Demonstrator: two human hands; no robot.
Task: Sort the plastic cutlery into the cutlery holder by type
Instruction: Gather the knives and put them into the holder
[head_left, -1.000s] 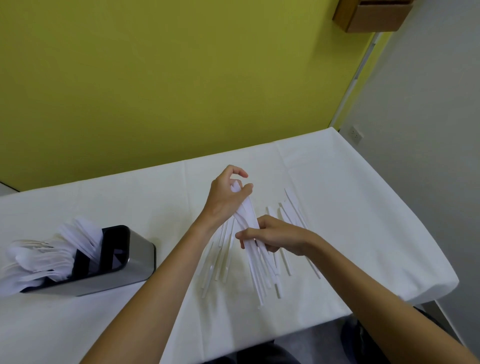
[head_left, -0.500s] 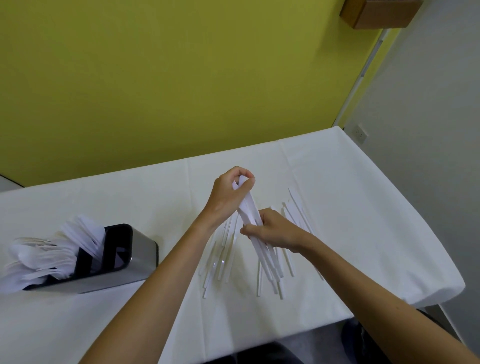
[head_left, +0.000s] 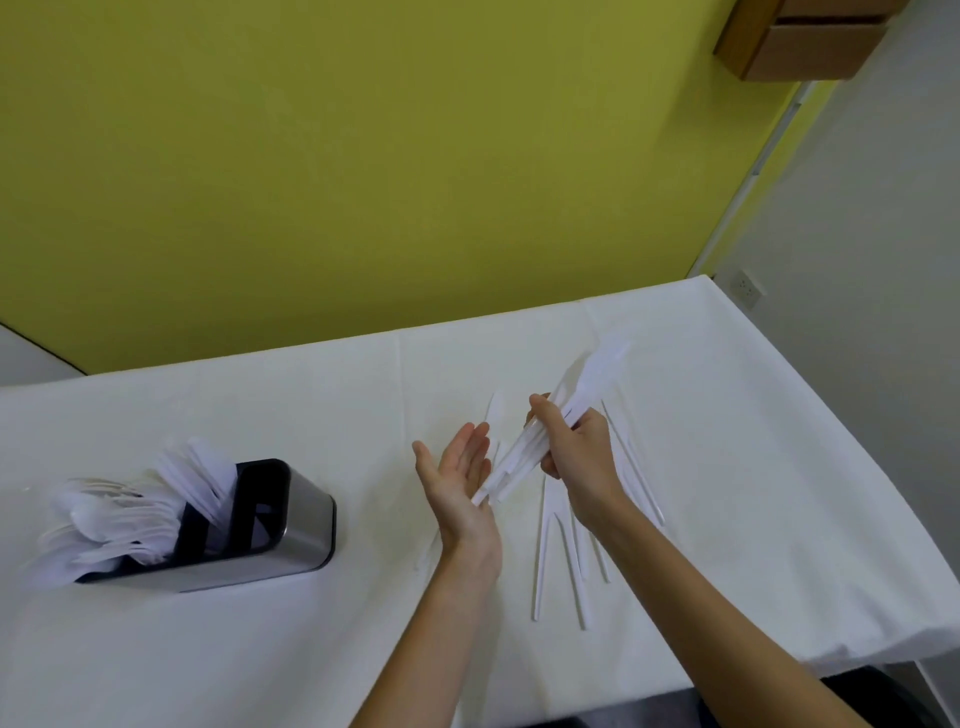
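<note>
My right hand (head_left: 574, 460) grips a bundle of white plastic knives (head_left: 582, 395) above the table, blades pointing up and to the right. The handle ends of the bundle touch the palm of my left hand (head_left: 457, 478), which is held flat with straight fingers. Several more white cutlery pieces (head_left: 558, 561) lie loose on the white tablecloth under and to the right of my hands. The steel and black cutlery holder (head_left: 291, 525) stands at the left; white spoons and other cutlery (head_left: 119, 514) fill its left compartments.
The table (head_left: 753, 467) under the white cloth ends at the right and at the front. A yellow wall runs along the back. A wooden box (head_left: 800, 36) hangs at the upper right, and a wall socket (head_left: 746, 287) sits beside the table's far right corner.
My left hand has let go of the bundle's top and now lies flat against its handle ends. My right hand has lifted the bundle off the table and tilted it to the right.
</note>
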